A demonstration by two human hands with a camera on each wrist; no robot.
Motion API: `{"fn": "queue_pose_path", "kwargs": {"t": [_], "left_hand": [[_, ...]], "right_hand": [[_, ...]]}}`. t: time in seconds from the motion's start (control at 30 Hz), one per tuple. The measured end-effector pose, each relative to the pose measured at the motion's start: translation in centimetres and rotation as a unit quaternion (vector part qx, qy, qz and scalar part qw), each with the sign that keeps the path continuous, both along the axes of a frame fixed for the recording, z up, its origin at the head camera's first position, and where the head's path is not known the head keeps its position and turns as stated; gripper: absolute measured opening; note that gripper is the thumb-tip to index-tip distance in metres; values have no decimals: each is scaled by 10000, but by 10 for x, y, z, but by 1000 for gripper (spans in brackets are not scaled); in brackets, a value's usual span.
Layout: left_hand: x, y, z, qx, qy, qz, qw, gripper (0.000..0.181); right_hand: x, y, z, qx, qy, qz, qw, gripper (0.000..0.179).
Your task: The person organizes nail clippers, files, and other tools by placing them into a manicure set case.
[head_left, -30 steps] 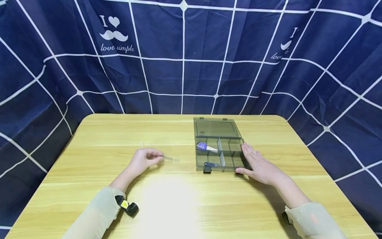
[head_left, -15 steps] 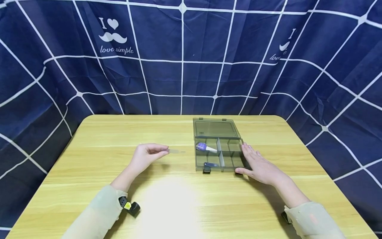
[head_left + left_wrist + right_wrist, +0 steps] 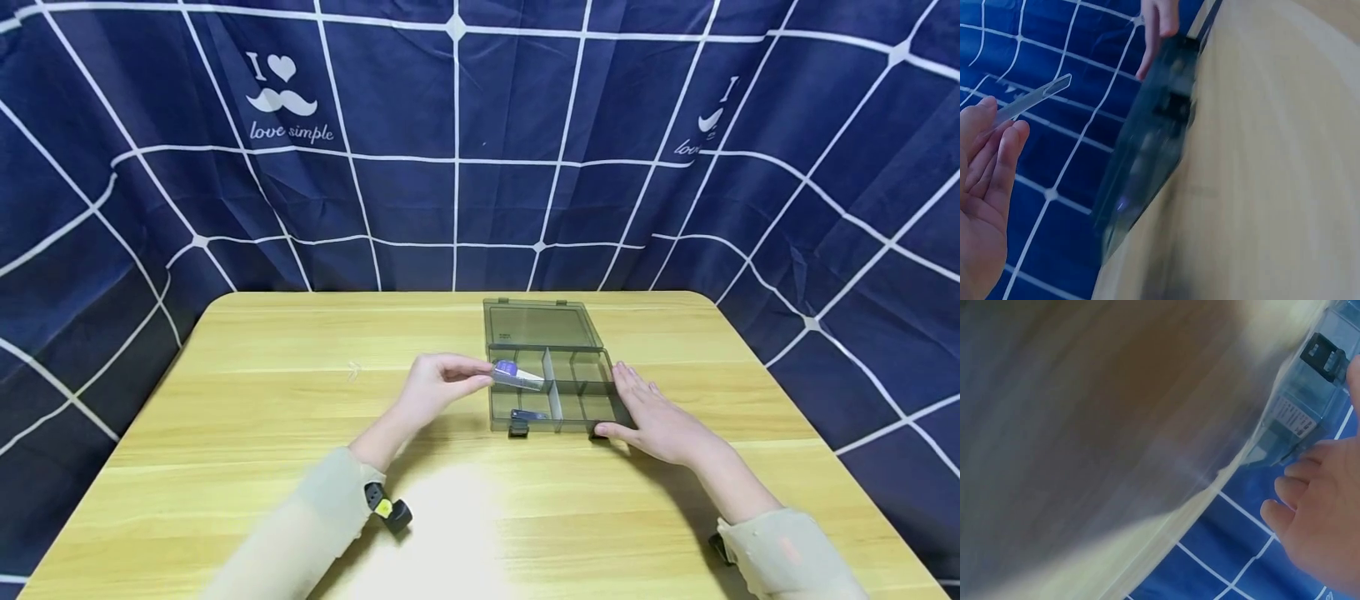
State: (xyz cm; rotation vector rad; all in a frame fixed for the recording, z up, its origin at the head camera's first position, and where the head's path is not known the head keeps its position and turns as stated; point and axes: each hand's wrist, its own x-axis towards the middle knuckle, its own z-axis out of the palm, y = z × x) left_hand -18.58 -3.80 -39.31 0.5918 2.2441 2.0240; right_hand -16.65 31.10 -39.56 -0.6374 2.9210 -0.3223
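Note:
My left hand (image 3: 453,385) pinches a slim, clear plastic stick (image 3: 1035,99) with a slanted tip between thumb and fingers. It is over the left side of a translucent grey divided box (image 3: 583,427), whose lid (image 3: 542,323) lies back. In the rear left compartment is a purple bottle with a white tapered cap (image 3: 507,368), like nail polish, partly overlapped by the stick. A dark nail clipper (image 3: 529,414) lies in the front left compartment. My right hand (image 3: 660,421) rests against the box's right side, fingers extended, thumb at the front corner.
A small clear scrap (image 3: 354,369) lies on the wooden table (image 3: 285,358) to the left. Black latches (image 3: 518,428) stick out from the box's front. A dark blue checked cloth (image 3: 405,200) hangs round the table's back and sides.
My left hand has lifted the clear stick off the table and carried it right, over the box. The right hand has stayed at the box's side.

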Motion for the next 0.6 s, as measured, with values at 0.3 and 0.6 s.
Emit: {"fn": "queue_pose_path", "kwargs": {"t": [0.3, 0.6], "left_hand": [[-6, 57, -15, -156, 749, -608, 9952, 23], [-12, 100, -26, -1544, 2170, -779, 9607, 22]], "right_hand": [[3, 1, -1, -53, 80, -23, 10000, 100], [7, -1, -5, -79, 64, -17, 9999, 99]]}}
